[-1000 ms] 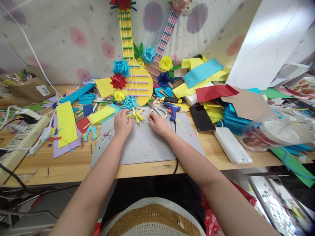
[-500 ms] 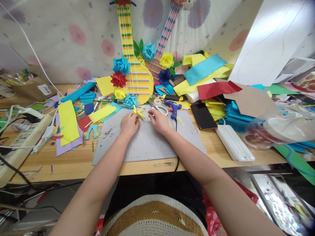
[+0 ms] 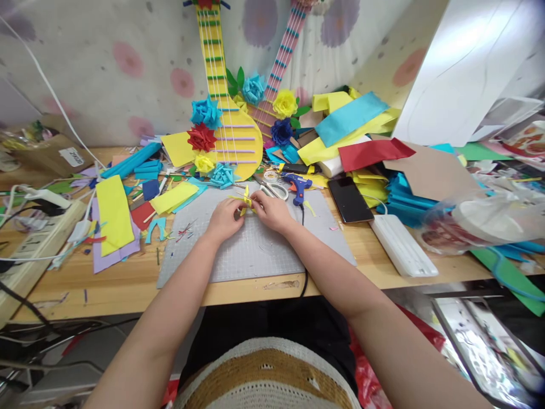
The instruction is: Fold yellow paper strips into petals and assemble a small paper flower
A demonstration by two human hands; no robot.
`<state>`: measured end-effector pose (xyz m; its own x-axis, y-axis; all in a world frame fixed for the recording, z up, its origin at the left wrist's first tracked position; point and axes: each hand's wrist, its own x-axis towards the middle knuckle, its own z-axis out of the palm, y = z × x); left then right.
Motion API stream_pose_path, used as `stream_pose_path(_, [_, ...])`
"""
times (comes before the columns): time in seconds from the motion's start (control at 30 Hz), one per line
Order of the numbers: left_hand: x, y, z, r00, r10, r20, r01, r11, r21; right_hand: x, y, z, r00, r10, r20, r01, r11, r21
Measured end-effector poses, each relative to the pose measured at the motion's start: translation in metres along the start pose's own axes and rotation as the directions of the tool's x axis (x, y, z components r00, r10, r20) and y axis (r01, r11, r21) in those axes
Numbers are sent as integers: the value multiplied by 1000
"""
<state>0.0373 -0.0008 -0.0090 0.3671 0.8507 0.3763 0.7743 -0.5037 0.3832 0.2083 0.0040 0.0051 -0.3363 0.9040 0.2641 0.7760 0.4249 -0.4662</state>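
Note:
Over a grey cutting mat [image 3: 255,253], my left hand [image 3: 224,218] and my right hand [image 3: 271,212] meet with fingers curled. Between them they pinch a small yellow paper flower piece [image 3: 246,200] with thin petals. Just beyond the hands lie white-handled scissors [image 3: 276,191] and a blue glue gun [image 3: 298,186]. A yellow paper guitar [image 3: 232,136] decorated with blue, red and yellow paper flowers leans against the wall behind the mat.
Coloured paper sheets and scraps cover the wooden desk [image 3: 128,284] on both sides. A black phone [image 3: 350,199] and a white power strip [image 3: 402,246] lie at the right. Another power strip with cables [image 3: 29,241] sits at the left. A pink guitar [image 3: 281,68] leans at the back.
Both hands have drawn together and slightly nearer me. The yellow flower piece, held mainly by the left hand before, is now pinched between both hands.

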Motion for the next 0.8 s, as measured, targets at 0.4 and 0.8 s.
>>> stream_pose_path(0.4, [-1, -1, -4, 995, 3, -98, -3, 1000, -3, -1, -3, -5, 994, 14, 105, 2, 989, -145])
stream_pose_path(0.8, [-1, -3, -4, 999, -8, -31, 8, 1000, -2, -1, -3, -5, 994, 18, 107, -3, 989, -147])
